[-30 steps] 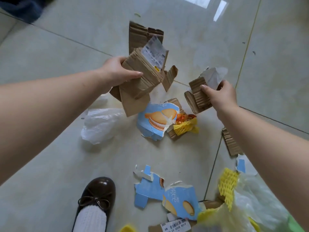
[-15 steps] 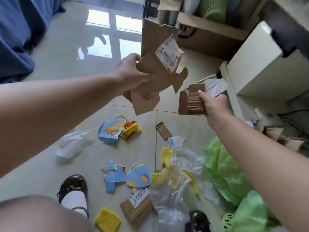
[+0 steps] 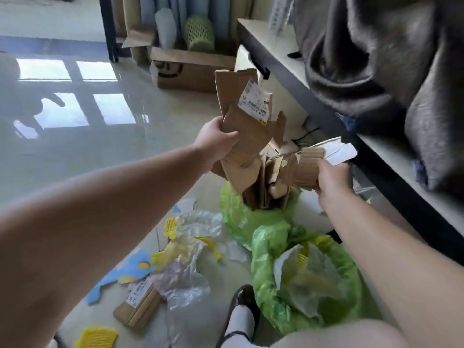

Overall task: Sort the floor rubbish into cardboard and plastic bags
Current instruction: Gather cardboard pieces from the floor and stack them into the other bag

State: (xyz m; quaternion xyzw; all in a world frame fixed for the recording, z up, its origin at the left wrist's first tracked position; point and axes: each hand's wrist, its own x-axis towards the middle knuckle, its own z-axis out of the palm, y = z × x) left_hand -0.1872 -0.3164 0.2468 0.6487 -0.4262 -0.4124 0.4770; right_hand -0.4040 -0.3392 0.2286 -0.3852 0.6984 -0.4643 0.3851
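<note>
My left hand grips a stack of torn brown cardboard with a white shipping label, held just above a green bag that has cardboard pieces standing in it. My right hand grips a corrugated cardboard strip with a white scrap behind it, right beside that bag's cardboard. Nearer to me a second green bag holds clear plastic and yellow foam net.
On the floor lie clear plastic wrap, yellow foam net, a blue biscuit carton piece and a labelled cardboard piece. A low shelf with grey fabric runs along the right. My shoe stands by the nearer bag.
Both hands rose from the floor pile and swung right with their cardboard, and now sit over the green bag by the shelf. The view turned with them.
</note>
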